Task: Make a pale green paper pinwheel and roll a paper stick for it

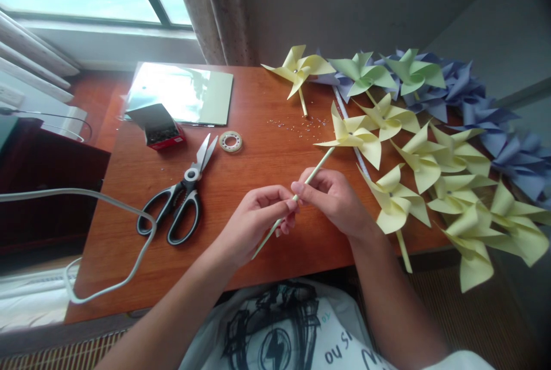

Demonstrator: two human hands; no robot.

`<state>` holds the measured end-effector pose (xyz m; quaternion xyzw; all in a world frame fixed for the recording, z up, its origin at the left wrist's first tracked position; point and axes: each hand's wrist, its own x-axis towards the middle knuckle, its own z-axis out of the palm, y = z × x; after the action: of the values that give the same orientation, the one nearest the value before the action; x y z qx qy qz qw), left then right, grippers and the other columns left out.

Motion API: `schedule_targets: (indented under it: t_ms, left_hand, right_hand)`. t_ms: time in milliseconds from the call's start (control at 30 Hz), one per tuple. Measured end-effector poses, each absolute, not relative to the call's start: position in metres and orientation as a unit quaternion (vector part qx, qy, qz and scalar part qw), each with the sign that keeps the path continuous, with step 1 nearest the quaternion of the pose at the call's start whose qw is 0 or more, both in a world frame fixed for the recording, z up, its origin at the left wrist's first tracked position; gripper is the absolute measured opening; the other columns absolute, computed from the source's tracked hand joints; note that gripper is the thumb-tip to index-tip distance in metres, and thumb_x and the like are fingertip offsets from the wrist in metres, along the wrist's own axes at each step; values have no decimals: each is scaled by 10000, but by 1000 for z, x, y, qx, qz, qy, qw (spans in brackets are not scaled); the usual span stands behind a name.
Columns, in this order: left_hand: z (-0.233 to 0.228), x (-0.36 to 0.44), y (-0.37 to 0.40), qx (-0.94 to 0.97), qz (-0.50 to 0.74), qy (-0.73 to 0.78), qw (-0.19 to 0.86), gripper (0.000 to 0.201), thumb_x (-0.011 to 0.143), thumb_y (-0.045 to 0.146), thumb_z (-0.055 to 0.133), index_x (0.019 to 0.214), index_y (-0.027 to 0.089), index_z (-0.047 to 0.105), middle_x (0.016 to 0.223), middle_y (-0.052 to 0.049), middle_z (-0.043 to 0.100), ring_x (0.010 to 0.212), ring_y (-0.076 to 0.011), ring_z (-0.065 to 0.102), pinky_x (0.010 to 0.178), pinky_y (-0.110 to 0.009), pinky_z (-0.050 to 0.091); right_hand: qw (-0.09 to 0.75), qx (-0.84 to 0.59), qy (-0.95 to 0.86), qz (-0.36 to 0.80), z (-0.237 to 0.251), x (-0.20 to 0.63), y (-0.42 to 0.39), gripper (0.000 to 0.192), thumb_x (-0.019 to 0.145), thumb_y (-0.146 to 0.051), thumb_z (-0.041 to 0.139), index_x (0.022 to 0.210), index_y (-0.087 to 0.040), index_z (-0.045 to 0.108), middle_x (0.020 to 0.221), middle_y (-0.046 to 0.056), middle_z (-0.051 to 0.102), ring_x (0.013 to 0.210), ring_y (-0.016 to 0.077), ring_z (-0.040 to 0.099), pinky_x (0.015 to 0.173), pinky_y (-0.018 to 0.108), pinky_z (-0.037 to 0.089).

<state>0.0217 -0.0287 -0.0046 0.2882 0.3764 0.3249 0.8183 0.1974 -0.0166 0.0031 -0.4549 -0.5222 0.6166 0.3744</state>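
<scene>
From the head camera, both hands meet over the middle of a wooden surface [267, 158], each pinched around the thin pale stick [316, 168] of one yellow paper pinwheel [353, 137]. The left hand [253, 224] is closed on the lower part of the stick, and the right hand [333, 198] is closed on it just above, fingertips almost touching the left's. The stick runs slanting up to the right, so the pinwheel's head lies just beyond the right hand, near the centre of the surface. To the right a heap of finished pinwheels [451, 158] spreads along the edge: about eight more yellow ones, two green ones at the far end, and a cluster of blue-purple ones behind them, too overlapped to count. One pair of black-handled scissors [183, 198] lies to the left of the hands, blades open a little. Just beyond it sits one small roll of tape [231, 141], and one small red box [158, 127] with its lid up. One shiny pack of sheets [185, 92] lies at the far left corner. One white cable [107, 209] loops over the left edge. Tiny scattered beads [297, 123] dot the wood near the far pinwheels.
</scene>
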Motion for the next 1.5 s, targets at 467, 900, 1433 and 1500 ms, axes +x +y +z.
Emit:
schedule_targets:
  t_ms: [467,900,1433,1500]
  left_hand:
    - [-2,21,-31,355,349,438,748,232,811,327,782,739,135,674,602,-2,626,539,-88,523,510,-185,409]
    - [-2,17,-33,296,357,386,798,203,865,257,722,723,123,668,584,7,590,503,-60,483,489,-171,370]
    - [5,5,-32,285,364,391,796,284,833,361,756,709,127,654,544,21,510,470,-62,409,446,-182,265]
    - [6,1,-32,265,368,375,809,278,836,345,747,703,126,641,534,31,467,461,-58,396,438,-177,246]
  right_hand:
    - [443,-451,-489,602,-4,192,-24,211,896,-367,738,801,-192,669,733,-18,642,704,125,594,667,242,469]
    - [447,-460,-506,576,-9,188,-25,176,863,-336,773,823,-202,666,748,-30,638,712,123,597,676,235,490]
    - [396,-381,-530,646,-3,185,-8,238,812,-409,817,835,-201,704,778,1,686,744,163,635,710,294,520]
    - [397,-359,-538,651,-3,181,-3,262,797,-433,825,834,-199,714,777,9,697,744,171,650,713,304,534]
